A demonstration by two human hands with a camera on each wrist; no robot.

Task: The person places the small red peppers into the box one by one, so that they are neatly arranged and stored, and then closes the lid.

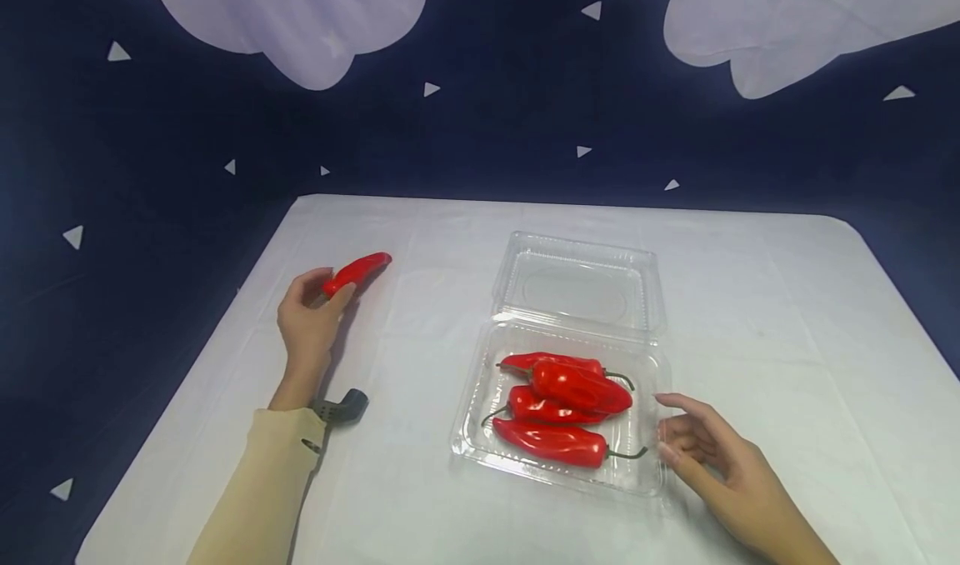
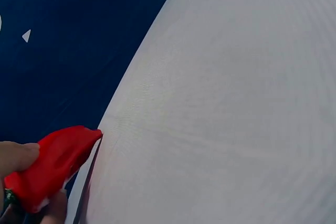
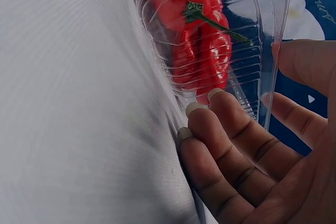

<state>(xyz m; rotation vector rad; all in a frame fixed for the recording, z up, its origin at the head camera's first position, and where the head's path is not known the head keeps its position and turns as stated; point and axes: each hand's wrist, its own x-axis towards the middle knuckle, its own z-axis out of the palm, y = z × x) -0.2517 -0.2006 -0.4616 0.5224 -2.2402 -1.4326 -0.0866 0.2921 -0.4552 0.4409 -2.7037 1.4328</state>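
Note:
My left hand (image 1: 309,319) pinches a glossy red chili pepper (image 1: 362,272) between thumb and fingers, over the left part of the table. The pepper's tip points away to the right; its stem end lies by the fingers. In the left wrist view the same pepper (image 2: 58,161) shows at lower left. My right hand (image 1: 720,465) is beside the right wall of a clear plastic clamshell box (image 1: 480,432), fingers loosely bent with tips right at the rim and wall. Several red chili peppers (image 1: 551,443) with green stems lie inside the box base.
The box's clear lid (image 1: 573,290) is hinged back flat on the far side. A white cloth covers the table (image 1: 420,498). Behind it hangs a dark blue backdrop (image 1: 510,132) with white clouds and triangles. A dark strap (image 1: 341,407) sits at the left wrist.

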